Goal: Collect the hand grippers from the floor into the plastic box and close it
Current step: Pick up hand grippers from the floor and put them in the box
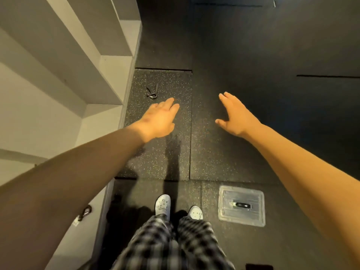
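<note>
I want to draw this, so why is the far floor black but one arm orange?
Head view: warm light reaches the right arm and speckled mat; the left arm is shadier, the far floor gets little. Head view: a long shadow runs forward from the shoes. Head view: the wide lens stretches the arms at the edges; the hand gripper looks soft.

One hand gripper (152, 91) (perhaps two), two hands (159, 120) (234, 115)

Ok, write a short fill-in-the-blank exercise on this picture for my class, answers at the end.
Of the left hand and right hand, the ____ is nearer the hand gripper.
Both hands hold ____.
The metal floor plate lies on the person's ____ side.
Missing words: left; nothing; right.
</note>
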